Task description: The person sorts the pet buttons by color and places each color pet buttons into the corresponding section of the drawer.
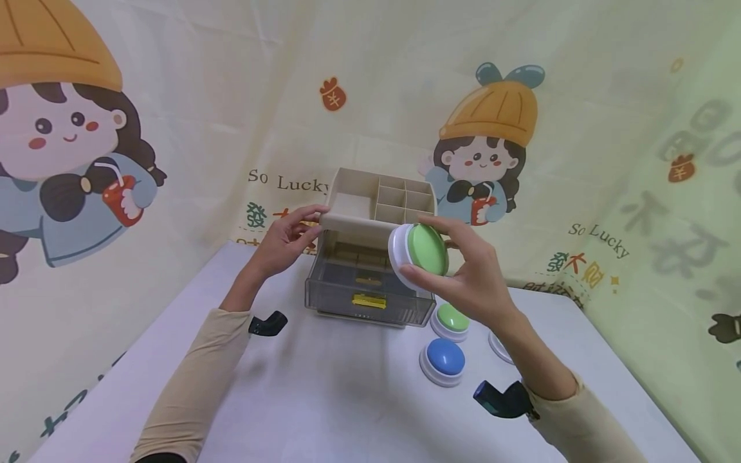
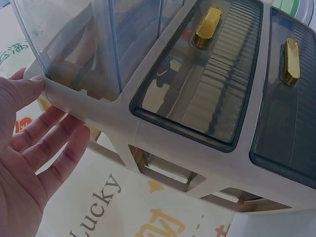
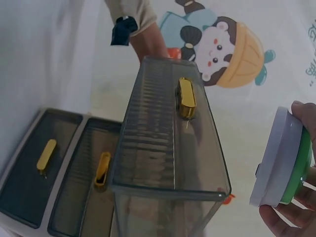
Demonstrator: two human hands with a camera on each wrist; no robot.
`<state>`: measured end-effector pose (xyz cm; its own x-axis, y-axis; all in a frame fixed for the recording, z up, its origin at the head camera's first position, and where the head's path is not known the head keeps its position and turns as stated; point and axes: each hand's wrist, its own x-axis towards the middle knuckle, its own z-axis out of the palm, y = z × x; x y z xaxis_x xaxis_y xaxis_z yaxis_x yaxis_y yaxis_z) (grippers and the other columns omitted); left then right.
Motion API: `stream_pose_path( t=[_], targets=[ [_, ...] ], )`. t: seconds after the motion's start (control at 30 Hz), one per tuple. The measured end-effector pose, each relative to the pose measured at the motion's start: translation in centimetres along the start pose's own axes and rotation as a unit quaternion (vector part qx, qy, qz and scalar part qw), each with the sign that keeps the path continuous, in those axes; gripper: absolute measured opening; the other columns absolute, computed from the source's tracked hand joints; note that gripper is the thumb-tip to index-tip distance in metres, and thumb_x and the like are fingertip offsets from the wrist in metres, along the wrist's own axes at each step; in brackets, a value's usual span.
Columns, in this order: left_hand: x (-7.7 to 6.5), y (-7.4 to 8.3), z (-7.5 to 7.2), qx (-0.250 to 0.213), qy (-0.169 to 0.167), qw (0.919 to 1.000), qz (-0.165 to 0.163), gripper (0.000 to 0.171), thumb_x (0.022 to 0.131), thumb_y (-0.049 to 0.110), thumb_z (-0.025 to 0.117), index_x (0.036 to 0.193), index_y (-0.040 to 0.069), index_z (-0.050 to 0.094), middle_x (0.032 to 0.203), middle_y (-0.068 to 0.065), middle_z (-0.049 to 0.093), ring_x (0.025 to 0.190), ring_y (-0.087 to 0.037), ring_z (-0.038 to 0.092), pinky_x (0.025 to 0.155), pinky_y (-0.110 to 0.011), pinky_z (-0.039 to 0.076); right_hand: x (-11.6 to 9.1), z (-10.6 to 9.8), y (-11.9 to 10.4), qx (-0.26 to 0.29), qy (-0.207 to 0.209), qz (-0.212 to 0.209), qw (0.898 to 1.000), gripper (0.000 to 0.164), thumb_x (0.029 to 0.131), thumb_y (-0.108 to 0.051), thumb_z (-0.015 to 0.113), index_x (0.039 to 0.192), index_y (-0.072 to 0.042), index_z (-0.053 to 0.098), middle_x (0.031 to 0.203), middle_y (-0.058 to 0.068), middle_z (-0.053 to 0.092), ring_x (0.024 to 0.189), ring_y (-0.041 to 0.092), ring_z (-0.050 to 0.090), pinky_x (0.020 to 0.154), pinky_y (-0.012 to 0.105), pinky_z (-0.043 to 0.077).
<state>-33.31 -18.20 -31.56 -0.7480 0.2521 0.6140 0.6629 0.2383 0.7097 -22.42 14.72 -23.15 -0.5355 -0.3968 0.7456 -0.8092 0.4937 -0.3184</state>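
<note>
A beige desktop drawer box (image 1: 361, 222) with smoky see-through drawers stands at the back of the table. My left hand (image 1: 285, 241) holds its upper left edge, thumb at the front and fingers along the side (image 2: 54, 133). One drawer (image 1: 330, 296) with a gold handle is pulled out, as the right wrist view shows its front (image 3: 153, 143) jutting forward. My right hand (image 1: 471, 270) grips a round green push button with a white base (image 1: 428, 249), tilted on its side. That button (image 3: 279, 158) is in the air, to the right of the pulled-out drawer.
A blue push button (image 1: 446, 357) and another green one (image 1: 453, 317) sit on the white table (image 1: 336, 399), right of the drawer box. The white rim of a further button (image 1: 499, 347) shows behind my right wrist. The box's top has a divided tray (image 1: 353, 204). Printed cloth (image 1: 376, 128) hangs behind.
</note>
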Motion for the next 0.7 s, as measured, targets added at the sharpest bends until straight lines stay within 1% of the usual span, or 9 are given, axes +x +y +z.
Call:
stream_pose_path(
  t=[0.1, 0.23, 0.3, 0.37, 0.4, 0.47, 0.53, 0.63, 0.7],
  targets=[
    [0.0, 0.0, 0.0, -0.002, 0.000, 1.0000, -0.003, 0.041, 0.103, 0.015, 0.062, 0.143, 0.020, 0.058, 0.134, -0.011, 0.060, 0.112, -0.030, 0.066, 0.085, -0.043, 0.059, 0.6, 0.7, -0.2, 0.007, -0.007, -0.005, 1.000, 0.072, 0.074, -0.017, 0.092, 0.139, -0.011, 0.062, 0.134, 0.006, 0.065, 0.119, 0.019, 0.059, 0.086, 0.045, 0.056],
    [0.0, 0.1, -0.1, 0.001, 0.000, 1.0000, -0.003, 0.041, 0.103, 0.015, 0.062, 0.144, 0.020, 0.058, 0.135, -0.012, 0.060, 0.111, -0.031, 0.066, 0.085, -0.045, 0.059, 1.5, 1.7, -0.2, 0.004, -0.028, -0.014, 1.000, 0.072, 0.076, -0.023, 0.092, 0.139, -0.012, 0.060, 0.134, 0.005, 0.064, 0.115, 0.019, 0.060, 0.081, 0.040, 0.059],
    [0.0, 0.0, -0.1, 0.002, 0.000, 1.0000, -0.001, 0.041, 0.103, 0.014, 0.062, 0.144, 0.019, 0.058, 0.135, -0.012, 0.060, 0.111, -0.031, 0.066, 0.085, -0.044, 0.059, 1.9, 2.2, -0.1, 0.004, -0.038, -0.015, 0.999, 0.071, 0.077, -0.025, 0.091, 0.140, -0.013, 0.060, 0.135, 0.006, 0.064, 0.113, 0.019, 0.061, 0.080, 0.039, 0.060],
    [0.0, 0.1, -0.1, 0.001, 0.000, 1.0000, 0.001, 0.041, 0.103, 0.014, 0.062, 0.144, 0.019, 0.058, 0.135, -0.012, 0.060, 0.111, -0.031, 0.066, 0.085, -0.041, 0.059, 2.2, 2.6, 0.1, 0.005, -0.049, -0.010, 0.999, 0.070, 0.078, -0.026, 0.091, 0.139, -0.012, 0.060, 0.135, 0.006, 0.064, 0.113, 0.020, 0.061, 0.080, 0.039, 0.061],
    [0.0, 0.1, -0.1, 0.000, 0.001, 1.0000, 0.001, 0.041, 0.103, 0.014, 0.062, 0.144, 0.019, 0.058, 0.134, -0.012, 0.060, 0.110, -0.030, 0.066, 0.084, -0.037, 0.060, 2.4, 2.8, 0.2, 0.005, -0.054, -0.006, 0.998, 0.070, 0.078, -0.027, 0.090, 0.139, -0.012, 0.060, 0.136, 0.005, 0.064, 0.113, 0.020, 0.061, 0.081, 0.038, 0.061],
    [0.0, 0.1, -0.1, 0.000, 0.001, 1.0000, 0.003, 0.041, 0.103, 0.014, 0.062, 0.144, 0.018, 0.058, 0.134, -0.013, 0.061, 0.109, -0.030, 0.066, 0.083, -0.035, 0.060, 2.7, 3.1, 0.4, 0.004, -0.064, 0.001, 0.998, 0.069, 0.079, -0.029, 0.090, 0.138, -0.011, 0.061, 0.135, 0.005, 0.064, 0.113, 0.020, 0.060, 0.081, 0.038, 0.061],
    [0.0, 0.3, -0.1, -0.001, 0.000, 1.0000, 0.005, 0.041, 0.103, 0.013, 0.062, 0.143, 0.017, 0.058, 0.133, -0.014, 0.061, 0.108, -0.030, 0.067, 0.082, -0.036, 0.060, 3.0, 3.4, 0.6, 0.005, -0.077, 0.010, 0.997, 0.068, 0.080, -0.030, 0.089, 0.138, -0.011, 0.061, 0.135, 0.003, 0.064, 0.112, 0.020, 0.059, 0.080, 0.037, 0.060],
    [0.0, 0.4, -0.1, -0.001, -0.002, 1.0000, 0.008, 0.041, 0.103, 0.012, 0.062, 0.143, 0.016, 0.058, 0.132, -0.015, 0.061, 0.106, -0.030, 0.067, 0.082, -0.041, 0.060, 3.4, 3.8, 0.8, 0.017, -0.096, 0.025, 0.995, 0.066, 0.080, -0.030, 0.089, 0.137, -0.010, 0.062, 0.134, 0.003, 0.064, 0.108, 0.019, 0.059, 0.079, 0.036, 0.059],
    [0.0, 0.4, -0.1, 0.000, -0.002, 1.0000, 0.009, 0.041, 0.103, 0.012, 0.062, 0.143, 0.016, 0.058, 0.132, -0.015, 0.061, 0.107, -0.031, 0.067, 0.082, -0.039, 0.060, 3.7, 4.1, 0.9, 0.030, -0.111, 0.042, 0.992, 0.064, 0.081, -0.030, 0.088, 0.137, -0.010, 0.062, 0.133, 0.003, 0.064, 0.106, 0.019, 0.060, 0.081, 0.036, 0.058]
  ],
)
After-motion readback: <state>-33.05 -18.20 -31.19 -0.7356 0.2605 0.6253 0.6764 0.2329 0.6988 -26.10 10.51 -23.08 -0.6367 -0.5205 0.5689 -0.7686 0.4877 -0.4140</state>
